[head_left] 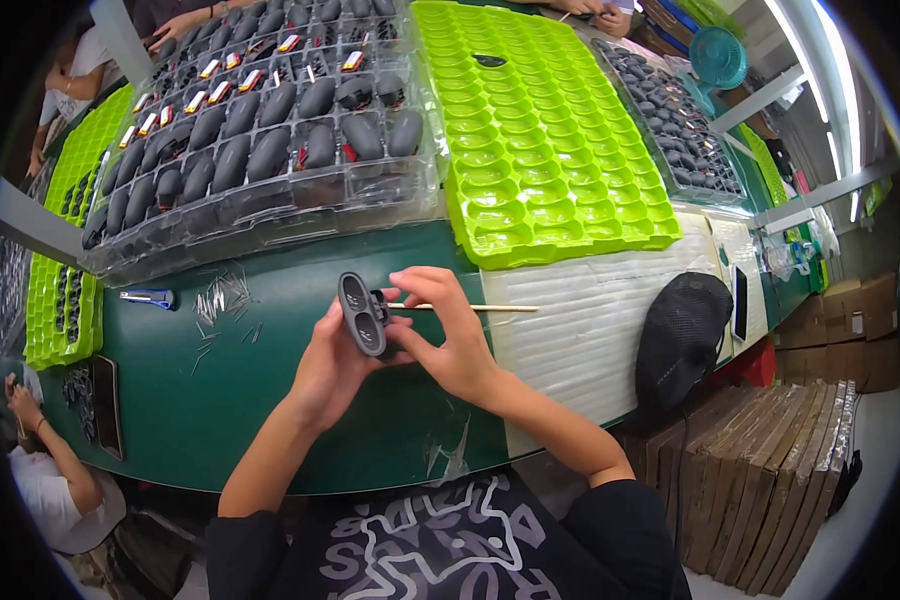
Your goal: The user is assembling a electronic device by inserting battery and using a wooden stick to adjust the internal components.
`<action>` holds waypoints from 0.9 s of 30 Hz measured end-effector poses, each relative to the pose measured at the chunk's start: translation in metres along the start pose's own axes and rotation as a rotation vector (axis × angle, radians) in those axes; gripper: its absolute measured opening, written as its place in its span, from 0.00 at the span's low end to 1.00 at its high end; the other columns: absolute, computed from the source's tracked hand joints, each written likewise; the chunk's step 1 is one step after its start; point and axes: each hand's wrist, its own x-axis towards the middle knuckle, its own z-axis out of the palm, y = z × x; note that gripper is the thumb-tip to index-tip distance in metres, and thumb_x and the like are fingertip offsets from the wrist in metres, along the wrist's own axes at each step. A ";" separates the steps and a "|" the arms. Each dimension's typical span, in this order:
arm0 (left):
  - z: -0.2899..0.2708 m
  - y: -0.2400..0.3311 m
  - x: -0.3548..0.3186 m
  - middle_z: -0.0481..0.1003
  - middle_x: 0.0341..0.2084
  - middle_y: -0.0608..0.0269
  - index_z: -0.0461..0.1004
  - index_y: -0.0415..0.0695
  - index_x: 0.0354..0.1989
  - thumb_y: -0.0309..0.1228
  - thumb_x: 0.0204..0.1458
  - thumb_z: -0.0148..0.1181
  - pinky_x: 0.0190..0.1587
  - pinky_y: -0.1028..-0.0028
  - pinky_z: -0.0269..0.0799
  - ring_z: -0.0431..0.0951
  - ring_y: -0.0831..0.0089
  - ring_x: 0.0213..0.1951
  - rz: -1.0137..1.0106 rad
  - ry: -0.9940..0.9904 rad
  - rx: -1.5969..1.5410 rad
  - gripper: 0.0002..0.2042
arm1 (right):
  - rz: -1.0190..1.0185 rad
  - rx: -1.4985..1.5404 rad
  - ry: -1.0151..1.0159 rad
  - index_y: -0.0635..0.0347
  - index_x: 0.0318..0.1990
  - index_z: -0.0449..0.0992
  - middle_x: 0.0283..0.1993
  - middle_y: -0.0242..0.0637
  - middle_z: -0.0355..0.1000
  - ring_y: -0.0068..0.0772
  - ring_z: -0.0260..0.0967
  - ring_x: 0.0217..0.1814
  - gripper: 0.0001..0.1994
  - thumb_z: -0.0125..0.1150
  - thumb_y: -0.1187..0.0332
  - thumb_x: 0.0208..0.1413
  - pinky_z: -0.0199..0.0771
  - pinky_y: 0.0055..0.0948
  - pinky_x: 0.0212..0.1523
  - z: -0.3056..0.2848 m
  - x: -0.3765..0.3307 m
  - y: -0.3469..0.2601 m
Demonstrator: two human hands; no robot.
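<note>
Above the green table, my left hand (330, 365) is closed around a dark grey oval earbud case (362, 315), with its two rounded hollows turned toward me. My right hand (450, 335) grips the case's right side, thumb and fingers bent around a small black part (381, 303) there. A thin wooden stick (510, 308) runs from behind my right fingers out over the white foam sheet; whether those fingers touch it I cannot tell. Left of my hands, many thin metal pins (220, 297) lie scattered, with a blue utility knife (148, 298) beside them.
Clear plastic trays (270, 205) of grey cases and wired parts stand far left. A bright green tray (560, 235) with oval pockets lies beyond my hands. A black cap (682, 335) and phone (739, 303) sit right, another phone (108, 408) left. Other people work around the table.
</note>
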 end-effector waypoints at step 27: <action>-0.008 0.000 -0.001 0.51 0.64 0.55 0.53 0.40 0.61 0.47 0.62 0.34 0.64 0.59 0.51 0.59 0.65 0.61 0.180 -0.005 -0.093 0.26 | 0.667 0.597 -0.083 0.65 0.44 0.66 0.47 0.37 0.65 0.24 0.66 0.44 0.14 0.58 0.78 0.50 0.71 0.26 0.46 -0.010 0.002 0.004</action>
